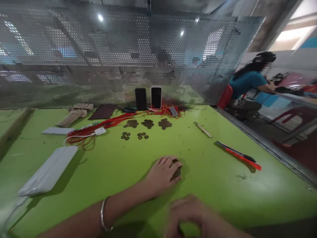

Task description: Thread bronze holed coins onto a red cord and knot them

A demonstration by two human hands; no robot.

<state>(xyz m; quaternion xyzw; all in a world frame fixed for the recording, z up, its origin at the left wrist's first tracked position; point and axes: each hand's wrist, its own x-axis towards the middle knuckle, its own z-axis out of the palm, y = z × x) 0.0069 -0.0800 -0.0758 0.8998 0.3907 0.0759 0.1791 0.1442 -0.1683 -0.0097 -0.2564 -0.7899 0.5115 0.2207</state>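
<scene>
The left hand (160, 173) rests palm down on the desk (203, 178), fingers spread and bent over some coins (176, 173), which show between the forefinger and thumb. The right hand (190, 209) is nearer the body, apart from the left and curled into a loose loop; it is too blurred to tell whether it holds anything. Farther off, three heaps (148, 124) of coins stand in a row, with two small groups (140, 135) in front of them. Handling the covered coins well probably calls for light, even pressure: thin discs on a smooth top could skid out under a hard push. The thumb would serve best low and close, as a fence on the open side. Any reach forward should pass clear of the small groups, which look easy to scatter, and of the red cords (119, 119) to their left, which might drag coins along. The pen (237, 153) lies well apart, to the right.
</scene>
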